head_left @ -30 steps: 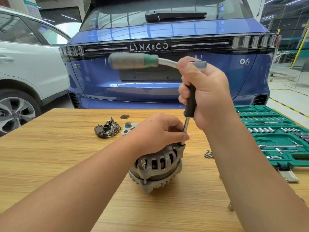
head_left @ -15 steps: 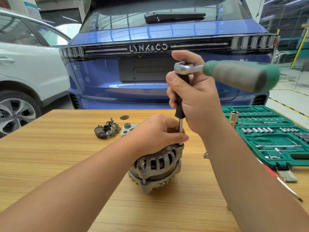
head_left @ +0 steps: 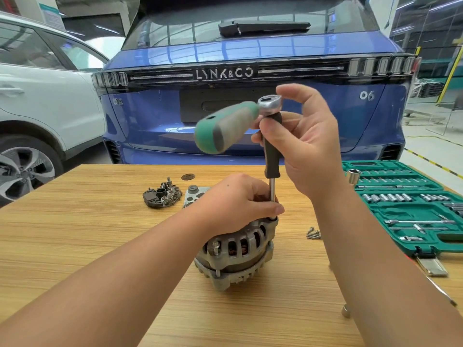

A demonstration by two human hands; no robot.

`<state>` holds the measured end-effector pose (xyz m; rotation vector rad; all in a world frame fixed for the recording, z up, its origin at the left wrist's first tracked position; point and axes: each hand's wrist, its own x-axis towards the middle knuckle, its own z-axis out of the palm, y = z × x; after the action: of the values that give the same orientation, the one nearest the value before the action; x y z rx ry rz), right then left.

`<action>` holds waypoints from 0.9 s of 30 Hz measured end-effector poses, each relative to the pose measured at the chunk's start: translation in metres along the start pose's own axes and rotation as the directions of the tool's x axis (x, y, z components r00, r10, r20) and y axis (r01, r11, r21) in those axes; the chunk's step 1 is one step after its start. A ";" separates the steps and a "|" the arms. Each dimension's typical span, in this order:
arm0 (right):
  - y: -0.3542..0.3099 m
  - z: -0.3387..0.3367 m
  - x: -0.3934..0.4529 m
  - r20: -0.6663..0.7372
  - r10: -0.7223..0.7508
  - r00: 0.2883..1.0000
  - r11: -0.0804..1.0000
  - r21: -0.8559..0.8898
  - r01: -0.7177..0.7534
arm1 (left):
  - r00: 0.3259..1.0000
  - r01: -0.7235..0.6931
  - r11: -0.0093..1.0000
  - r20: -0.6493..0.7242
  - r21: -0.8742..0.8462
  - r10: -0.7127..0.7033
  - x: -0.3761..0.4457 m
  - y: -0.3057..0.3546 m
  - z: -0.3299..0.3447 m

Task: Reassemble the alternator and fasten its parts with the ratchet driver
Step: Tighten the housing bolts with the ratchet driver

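A grey alternator [head_left: 238, 256] stands on the wooden table [head_left: 75, 234]. My left hand [head_left: 235, 204] grips its top and hides the upper face. A black-handled driver shaft [head_left: 272, 156] stands upright with its tip at the alternator's right rim beside my left thumb. A ratchet with a chrome head [head_left: 270, 104] sits on the shaft's top, its green and grey handle [head_left: 225, 127] pointing left toward me, blurred. My right hand [head_left: 308, 144] curls round the black shaft, index finger raised over the ratchet head.
A dark rectifier part [head_left: 162, 195] and a flat metal cover [head_left: 194, 194] lie behind the alternator. Loose bolts [head_left: 313, 233] lie to its right. A green socket case [head_left: 411, 209] lies open at far right, a socket [head_left: 353, 176] upright by it. A blue car stands beyond the table.
The ratchet handle has swung round the upright shaft, from pointing right half a second ago to pointing left toward me. My left hand has stayed on the alternator.
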<state>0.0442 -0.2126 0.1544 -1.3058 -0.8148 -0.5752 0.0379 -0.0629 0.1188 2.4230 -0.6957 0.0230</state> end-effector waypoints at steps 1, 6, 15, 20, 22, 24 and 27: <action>0.001 0.000 -0.001 -0.031 -0.047 0.998 0.996 -0.072 0.045 | 1.000 -0.003 1.000 0.001 0.009 0.003 0.000 0.000 0.000; 0.005 0.008 -0.005 -0.124 -0.185 0.975 0.944 -0.298 0.141 | 1.000 -0.004 1.000 0.015 0.010 0.004 0.001 0.001 0.000; -0.009 -0.002 0.003 0.112 0.274 0.955 0.910 0.291 -0.295 | 0.999 0.013 1.000 0.046 0.009 -0.013 0.001 0.002 0.001; -0.010 0.009 0.002 -0.287 0.228 0.930 0.974 0.080 -0.214 | 0.998 -0.009 0.996 0.056 0.092 0.004 0.004 0.004 0.002; -0.012 0.008 0.005 -0.374 0.252 0.893 0.966 0.048 -0.253 | 0.999 -0.022 0.996 0.050 0.081 0.018 0.005 0.004 0.003; -0.016 0.003 0.006 -0.240 0.384 0.892 0.920 0.183 -0.347 | 0.998 -0.027 0.997 0.053 0.076 0.023 0.004 0.004 0.002; -0.018 -0.008 0.007 0.184 0.495 0.849 0.761 0.379 -0.526 | 0.999 -0.023 0.998 0.043 0.052 0.021 0.003 0.002 0.001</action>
<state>0.0362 -0.2237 0.1702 -1.0841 -0.5566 0.0928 0.0390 -0.0662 0.1191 2.4727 -0.7499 -0.0015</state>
